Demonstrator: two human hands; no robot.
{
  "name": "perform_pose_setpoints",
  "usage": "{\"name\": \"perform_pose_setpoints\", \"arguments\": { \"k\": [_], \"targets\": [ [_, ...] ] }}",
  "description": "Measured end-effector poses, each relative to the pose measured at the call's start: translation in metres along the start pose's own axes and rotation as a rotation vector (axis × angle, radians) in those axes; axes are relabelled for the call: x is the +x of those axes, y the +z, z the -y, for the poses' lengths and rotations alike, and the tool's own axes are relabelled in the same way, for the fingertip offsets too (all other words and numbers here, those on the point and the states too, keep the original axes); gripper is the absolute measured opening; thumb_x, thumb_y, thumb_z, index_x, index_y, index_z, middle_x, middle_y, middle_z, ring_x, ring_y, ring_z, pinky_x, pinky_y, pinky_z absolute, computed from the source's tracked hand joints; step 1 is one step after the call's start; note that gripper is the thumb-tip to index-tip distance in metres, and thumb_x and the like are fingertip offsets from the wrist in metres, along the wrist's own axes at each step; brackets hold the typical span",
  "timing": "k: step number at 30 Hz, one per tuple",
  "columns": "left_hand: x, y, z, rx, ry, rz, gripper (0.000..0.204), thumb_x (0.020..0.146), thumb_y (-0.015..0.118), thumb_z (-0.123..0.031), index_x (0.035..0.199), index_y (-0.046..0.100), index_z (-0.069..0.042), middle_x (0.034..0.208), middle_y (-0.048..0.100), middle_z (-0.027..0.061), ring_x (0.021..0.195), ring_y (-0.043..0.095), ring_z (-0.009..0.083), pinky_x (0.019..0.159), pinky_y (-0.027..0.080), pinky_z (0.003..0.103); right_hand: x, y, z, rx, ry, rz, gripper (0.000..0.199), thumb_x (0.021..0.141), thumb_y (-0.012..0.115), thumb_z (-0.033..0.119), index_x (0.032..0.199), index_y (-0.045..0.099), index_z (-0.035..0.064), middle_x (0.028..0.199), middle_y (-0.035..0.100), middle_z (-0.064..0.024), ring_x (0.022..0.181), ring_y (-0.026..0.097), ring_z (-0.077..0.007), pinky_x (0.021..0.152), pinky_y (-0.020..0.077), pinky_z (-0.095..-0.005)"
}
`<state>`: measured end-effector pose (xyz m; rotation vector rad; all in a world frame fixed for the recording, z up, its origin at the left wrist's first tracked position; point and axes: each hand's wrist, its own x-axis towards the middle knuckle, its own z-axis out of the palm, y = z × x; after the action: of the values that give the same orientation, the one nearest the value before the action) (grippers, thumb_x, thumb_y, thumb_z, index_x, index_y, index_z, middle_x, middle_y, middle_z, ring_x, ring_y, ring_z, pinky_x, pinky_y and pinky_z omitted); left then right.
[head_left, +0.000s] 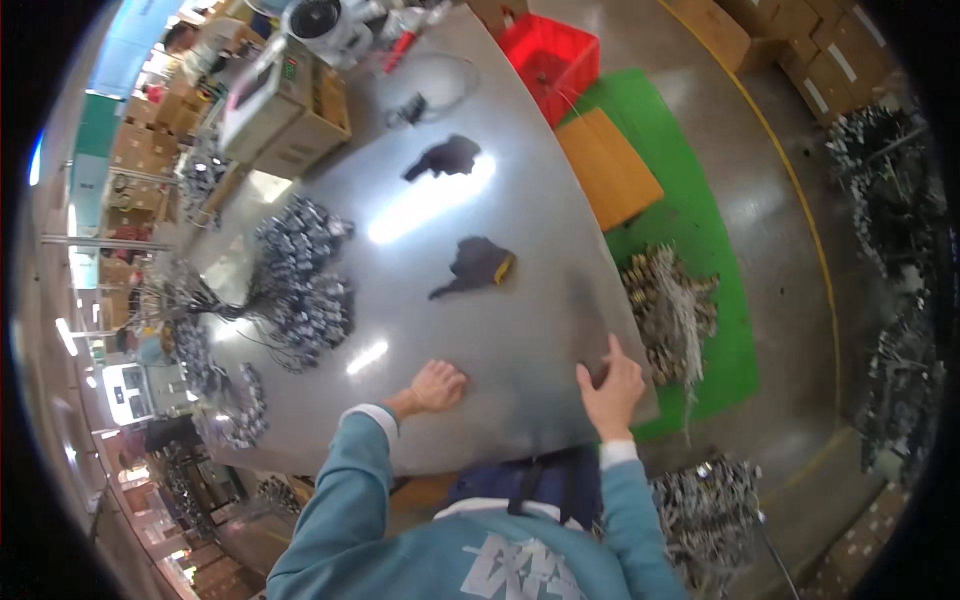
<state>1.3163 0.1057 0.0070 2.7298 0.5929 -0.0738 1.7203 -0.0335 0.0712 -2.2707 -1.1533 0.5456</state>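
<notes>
Both hands rest on the grey table (520,300): left hand (437,386) seemingly curled, right hand (610,384) spread.

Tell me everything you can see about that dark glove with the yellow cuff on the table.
The dark glove lies flat and limp on the shiny grey metal table, near its middle. It looks like soft black fabric with a yellow band at the cuff, which points right. Nothing touches it; both hands rest nearer the table's front edge, and a second dark glove lies beyond it.

- A factory workshop: a broad metal surface (520,330) carries heaps of wired metal parts (300,280).
- Stacked cardboard boxes (790,30) sit upper right.
- A red crate (550,55) stands on the polished concrete floor (790,330).
</notes>
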Motion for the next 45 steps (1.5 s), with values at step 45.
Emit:
{"name": "perform_pose_setpoints", "arguments": {
  "k": [45],
  "targets": [
    [0.128, 0.042, -0.379, 0.054, -0.763, 0.285, 0.059, 0.085, 0.064, -0.023, 0.143, 0.06, -0.01, 0.138, 0.066, 0.0235, 0.135, 0.058, 0.0407, 0.116, 0.042, 0.054, -0.384, -0.164, -0.596, 0.675, 0.593, 0.257, 0.077, 0.105, 0.065, 0.029, 0.169, 0.028, 0.01, 0.114, 0.074, -0.0184, 0.098, 0.071, -0.0304, 0.093, 0.0544, -0.0464]
  ]
}}
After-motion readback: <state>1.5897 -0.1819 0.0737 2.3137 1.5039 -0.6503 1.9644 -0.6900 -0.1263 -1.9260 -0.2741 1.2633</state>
